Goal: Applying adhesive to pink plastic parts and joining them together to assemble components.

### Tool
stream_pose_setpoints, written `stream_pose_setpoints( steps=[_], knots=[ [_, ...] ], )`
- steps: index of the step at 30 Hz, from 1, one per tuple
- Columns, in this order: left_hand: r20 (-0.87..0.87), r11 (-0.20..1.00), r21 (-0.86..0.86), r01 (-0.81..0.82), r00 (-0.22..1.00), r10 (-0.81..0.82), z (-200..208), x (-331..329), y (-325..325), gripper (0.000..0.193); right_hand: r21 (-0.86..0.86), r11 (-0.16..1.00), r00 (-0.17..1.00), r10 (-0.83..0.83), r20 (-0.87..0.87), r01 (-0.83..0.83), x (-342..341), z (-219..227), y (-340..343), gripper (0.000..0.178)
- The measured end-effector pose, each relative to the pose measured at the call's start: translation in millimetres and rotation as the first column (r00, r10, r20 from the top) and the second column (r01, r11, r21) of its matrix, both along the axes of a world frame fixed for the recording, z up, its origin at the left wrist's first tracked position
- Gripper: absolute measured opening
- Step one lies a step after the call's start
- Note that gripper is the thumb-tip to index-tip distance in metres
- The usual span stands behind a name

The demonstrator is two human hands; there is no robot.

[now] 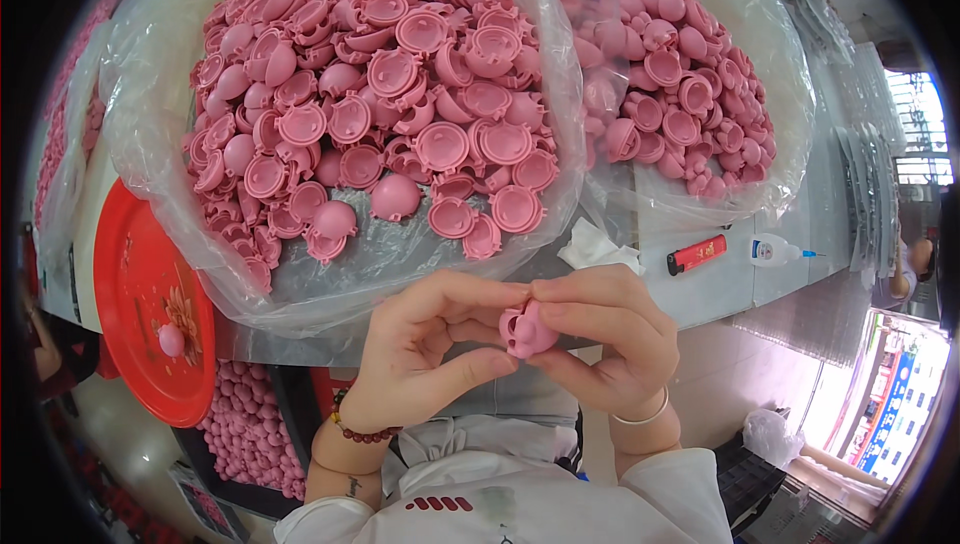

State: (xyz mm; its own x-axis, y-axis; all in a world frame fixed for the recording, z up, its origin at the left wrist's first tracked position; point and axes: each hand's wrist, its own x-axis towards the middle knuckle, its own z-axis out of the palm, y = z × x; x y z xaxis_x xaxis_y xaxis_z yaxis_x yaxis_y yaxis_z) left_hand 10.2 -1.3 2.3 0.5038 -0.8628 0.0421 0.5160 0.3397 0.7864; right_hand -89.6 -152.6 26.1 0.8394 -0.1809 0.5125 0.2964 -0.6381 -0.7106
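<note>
Between my two hands, close to the table's front edge, is a small pink hollow plastic part [527, 331] with openings in its left side. My right hand [610, 334] pinches it with thumb and fingers from the right. My left hand [440, 329] has its index fingertip at the top of the part and its thumb close to the lower left side; its fingers are curved. Beyond my hands, a big heap of pink cup-shaped half shells [400, 74] lies in a clear plastic bag [330, 299]. Farther right, a second bag holds smaller rounded pink parts [690, 84].
A red tray [135, 274] at the left carries one pink ball [171, 340]. Below it, a dark crate [290, 414] holds many pink pieces. White tissue [600, 247], a red lighter [697, 255] and a small glue bottle [778, 250] lie to the right.
</note>
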Motion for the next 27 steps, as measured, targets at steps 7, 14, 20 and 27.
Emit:
stream_pose_setpoints(
  steps=[7, 14, 20, 27],
  knots=[
    [0.017, 0.999, 0.040, -0.033, 0.999, 0.032, 2, -1, 0, 0.039, 0.050, 0.996, 0.997, -0.072, -0.016, 0.073, -2, 4, 6, 0.029],
    [0.182, 0.994, 0.063, -0.090, 0.980, 0.077, 0, 3, -4, 0.047, -0.175, 0.984, 0.993, -0.011, 0.116, 0.031, -10, -2, 11, 0.023],
    [0.237, 0.993, 0.076, -0.090, 0.969, 0.070, -2, 2, 0, 0.044, -0.049, 0.999, 0.996, -0.003, 0.092, 0.008, -9, -4, 8, 0.041],
    [0.300, 0.994, 0.030, -0.105, 0.950, 0.092, -2, 0, -1, 0.039, 0.366, 0.928, 0.959, 0.166, -0.230, -0.073, 0, 0, 19, 0.074]
  ],
)
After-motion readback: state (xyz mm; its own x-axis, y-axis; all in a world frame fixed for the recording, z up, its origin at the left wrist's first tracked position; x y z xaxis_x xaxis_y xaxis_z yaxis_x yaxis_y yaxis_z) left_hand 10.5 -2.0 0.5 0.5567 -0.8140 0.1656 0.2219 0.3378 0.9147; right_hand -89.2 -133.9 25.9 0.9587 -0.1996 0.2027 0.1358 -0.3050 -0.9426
